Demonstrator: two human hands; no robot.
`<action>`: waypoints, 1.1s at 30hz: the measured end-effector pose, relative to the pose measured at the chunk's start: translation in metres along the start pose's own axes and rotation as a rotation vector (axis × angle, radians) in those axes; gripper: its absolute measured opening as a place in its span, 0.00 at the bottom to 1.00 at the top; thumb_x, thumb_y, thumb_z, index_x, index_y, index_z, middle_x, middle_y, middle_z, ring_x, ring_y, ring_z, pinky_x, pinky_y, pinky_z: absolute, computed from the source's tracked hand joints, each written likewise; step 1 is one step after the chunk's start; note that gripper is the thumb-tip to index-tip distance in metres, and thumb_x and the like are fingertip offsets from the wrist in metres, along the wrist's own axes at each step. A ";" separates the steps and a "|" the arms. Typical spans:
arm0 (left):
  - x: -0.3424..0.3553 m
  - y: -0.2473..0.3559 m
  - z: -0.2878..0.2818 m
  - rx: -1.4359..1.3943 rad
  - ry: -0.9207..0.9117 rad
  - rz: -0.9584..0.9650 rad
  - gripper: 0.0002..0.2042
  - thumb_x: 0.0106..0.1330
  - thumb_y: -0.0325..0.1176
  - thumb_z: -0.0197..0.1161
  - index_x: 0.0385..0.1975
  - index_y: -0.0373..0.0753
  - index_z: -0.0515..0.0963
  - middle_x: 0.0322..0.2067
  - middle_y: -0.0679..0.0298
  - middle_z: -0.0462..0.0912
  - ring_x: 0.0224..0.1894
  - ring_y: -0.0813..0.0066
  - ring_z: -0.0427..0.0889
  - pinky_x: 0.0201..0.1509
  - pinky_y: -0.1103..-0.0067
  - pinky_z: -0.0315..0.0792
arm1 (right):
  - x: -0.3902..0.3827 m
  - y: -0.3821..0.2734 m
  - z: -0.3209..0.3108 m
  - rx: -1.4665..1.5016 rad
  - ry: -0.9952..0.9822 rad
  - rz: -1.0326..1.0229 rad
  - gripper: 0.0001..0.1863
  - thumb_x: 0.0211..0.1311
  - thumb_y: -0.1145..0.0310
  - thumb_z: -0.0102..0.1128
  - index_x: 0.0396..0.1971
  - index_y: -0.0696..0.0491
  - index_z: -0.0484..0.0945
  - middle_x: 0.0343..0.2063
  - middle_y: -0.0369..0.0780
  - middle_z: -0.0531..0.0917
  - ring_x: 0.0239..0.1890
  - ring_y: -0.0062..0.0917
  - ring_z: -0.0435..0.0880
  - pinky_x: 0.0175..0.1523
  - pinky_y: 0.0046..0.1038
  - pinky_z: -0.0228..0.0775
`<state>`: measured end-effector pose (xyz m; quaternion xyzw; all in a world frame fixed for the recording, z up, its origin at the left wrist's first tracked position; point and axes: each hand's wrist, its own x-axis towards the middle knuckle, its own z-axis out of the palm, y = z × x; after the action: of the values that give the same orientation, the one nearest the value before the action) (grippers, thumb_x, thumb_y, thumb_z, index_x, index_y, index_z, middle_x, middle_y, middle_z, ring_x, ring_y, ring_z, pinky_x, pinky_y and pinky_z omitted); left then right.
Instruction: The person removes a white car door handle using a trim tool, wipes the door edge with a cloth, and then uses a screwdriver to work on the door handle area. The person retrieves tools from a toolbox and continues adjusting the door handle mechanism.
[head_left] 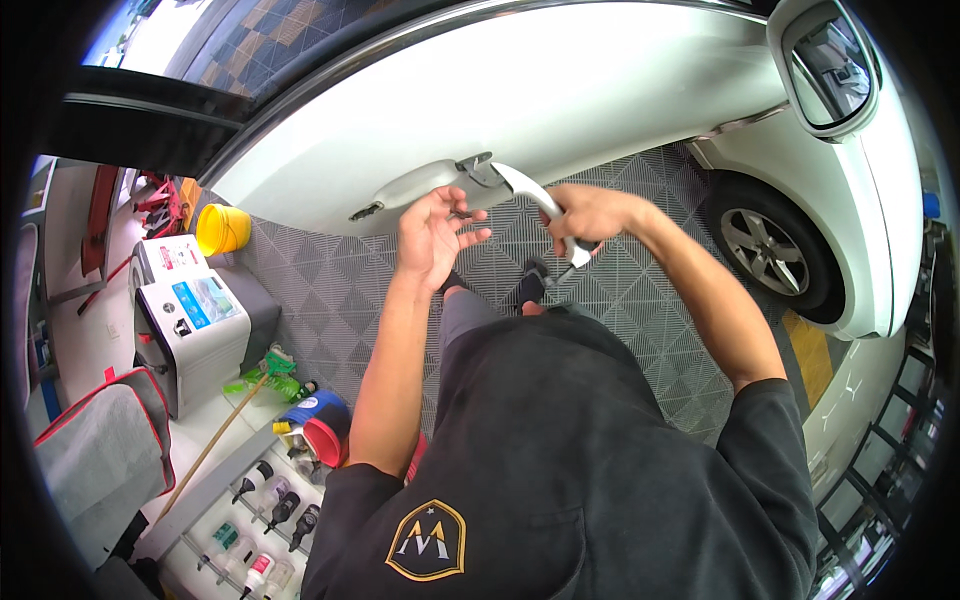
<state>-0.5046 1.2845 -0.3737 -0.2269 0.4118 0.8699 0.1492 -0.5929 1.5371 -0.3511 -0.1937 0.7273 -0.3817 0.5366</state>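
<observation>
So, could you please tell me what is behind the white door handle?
The patterned grey floor shows behind the white door handle, with the car door by its upper end. What the handle and right grip cover cannot be seen.

Door handle (527, 186): was white
Car door (480, 90): was glossy white
Floor tiles (330, 275): were grey, diamond-patterned
Bucket (222, 230): was bright yellow

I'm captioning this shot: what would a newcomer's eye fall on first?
Probably the big white car door across the top, and just below it the right hand gripping a white door handle. Next, the bright yellow bucket at left and the silver-spoked wheel at right.
</observation>
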 end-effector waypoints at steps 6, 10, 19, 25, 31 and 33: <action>0.025 -0.015 0.032 0.386 0.167 -0.014 0.13 0.71 0.47 0.64 0.34 0.46 0.73 0.21 0.75 0.66 0.22 0.84 0.69 0.25 0.81 0.67 | 0.006 -0.011 -0.031 -0.227 -0.101 0.057 0.11 0.56 0.70 0.56 0.34 0.63 0.79 0.24 0.43 0.87 0.20 0.24 0.85 0.18 0.26 0.74; 0.031 -0.034 0.049 0.082 0.231 0.120 0.13 0.73 0.41 0.63 0.28 0.43 0.70 0.19 0.74 0.65 0.18 0.83 0.69 0.17 0.83 0.68 | 0.004 -0.018 -0.040 -0.199 -0.142 0.067 0.13 0.54 0.70 0.57 0.34 0.64 0.79 0.25 0.44 0.88 0.20 0.24 0.86 0.17 0.25 0.74; 0.024 -0.024 0.026 0.240 0.209 0.136 0.08 0.69 0.36 0.66 0.32 0.41 0.75 0.18 0.77 0.64 0.19 0.84 0.68 0.18 0.82 0.70 | 0.006 -0.028 0.026 0.048 -0.161 0.109 0.22 0.60 0.56 0.69 0.42 0.61 0.83 0.34 0.42 0.87 0.35 0.24 0.86 0.25 0.28 0.82; 0.007 -0.008 -0.010 0.442 -0.050 0.050 0.10 0.70 0.36 0.64 0.34 0.35 0.78 0.18 0.75 0.67 0.17 0.87 0.67 0.17 0.82 0.73 | 0.025 -0.023 0.125 0.513 0.018 0.019 0.17 0.62 0.61 0.68 0.35 0.63 0.83 0.25 0.43 0.86 0.19 0.23 0.80 0.20 0.26 0.73; 0.006 -0.023 0.003 0.636 0.251 0.328 0.11 0.67 0.34 0.69 0.43 0.34 0.81 0.17 0.75 0.65 0.17 0.88 0.65 0.19 0.83 0.68 | 0.016 0.030 0.140 0.906 0.209 -0.023 0.08 0.64 0.74 0.55 0.40 0.62 0.77 0.30 0.44 0.86 0.28 0.24 0.84 0.26 0.25 0.74; 0.020 -0.032 0.008 0.792 0.487 0.605 0.12 0.64 0.32 0.71 0.45 0.35 0.82 0.16 0.75 0.64 0.17 0.87 0.63 0.20 0.82 0.63 | 0.003 0.047 0.134 0.942 0.233 0.041 0.05 0.66 0.72 0.55 0.36 0.58 0.75 0.31 0.44 0.86 0.24 0.24 0.84 0.21 0.24 0.71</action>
<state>-0.5091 1.3119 -0.4006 -0.2196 0.7767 0.5752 -0.1330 -0.4632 1.5181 -0.4065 0.1288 0.5345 -0.6778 0.4882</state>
